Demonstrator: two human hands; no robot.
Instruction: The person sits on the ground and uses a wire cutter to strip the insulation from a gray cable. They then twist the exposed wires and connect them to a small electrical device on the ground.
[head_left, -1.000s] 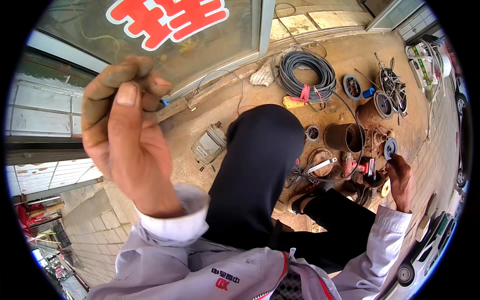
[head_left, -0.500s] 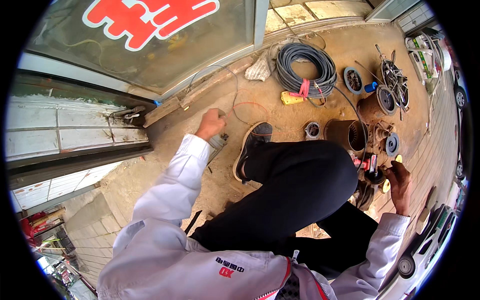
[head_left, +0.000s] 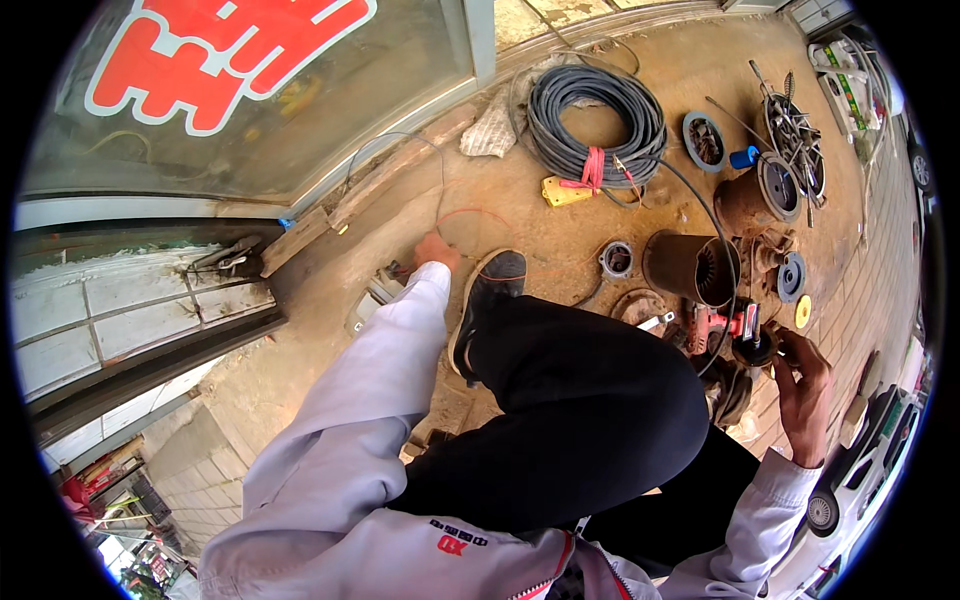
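Note:
My left hand (head_left: 437, 252) reaches down to the floor left of my dark shoe (head_left: 492, 295), its fingers curled beside a thin orange wire (head_left: 478, 211). Whether the wire runs into those fingers is hard to see. A pale grey box-like device (head_left: 372, 304) lies beside that wrist, partly covered by my sleeve. Over on the right, my right hand (head_left: 804, 388) has bent fingers, tips pinched together at a dark round part (head_left: 757, 345); anything between them is too small to name. Next to that part is a red power tool (head_left: 712, 326), partly behind other pieces.
A coil of dark cable (head_left: 545, 120) tied with pink tape lies ahead, with a yellow block (head_left: 567, 192) beside it. Rusty motor housings (head_left: 680, 267) and a bucket of tools (head_left: 793, 140) stand at right. A glass door (head_left: 300, 140) borders the left; a plank (head_left: 385, 180) lies along it.
My left hand has moved closer to my shoe, and its forearm now covers part of the grey device. My knee has shifted left, showing more of the red tool. The right hand has turned slightly.

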